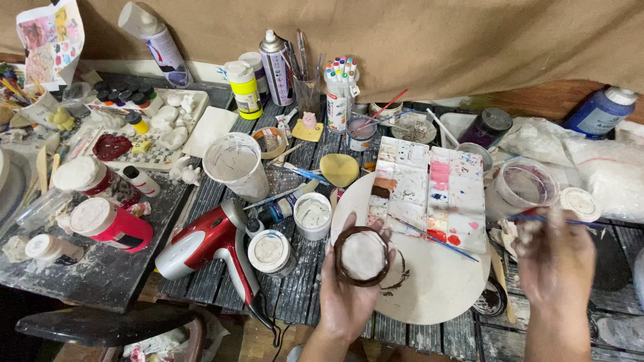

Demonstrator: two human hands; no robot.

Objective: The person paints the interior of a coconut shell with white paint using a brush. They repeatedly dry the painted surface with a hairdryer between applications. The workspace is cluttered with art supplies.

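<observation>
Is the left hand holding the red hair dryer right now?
No. The left hand holds a small round brown-rimmed piece, while the hair dryer lies untouched on the table beside it.

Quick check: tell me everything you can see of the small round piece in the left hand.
The round piece is a small disc, white and chalky on top with a dark brown rim, plaster or clay by its look. It lies flat, face up, cupped in the left hand over the near edge of the round white board. Its underside is hidden.

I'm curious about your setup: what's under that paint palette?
The paint palette lies on a round white board, overhanging its upper edge. A thin brush rests across its lower corner. Whatever is beneath its far part is covered.
</observation>
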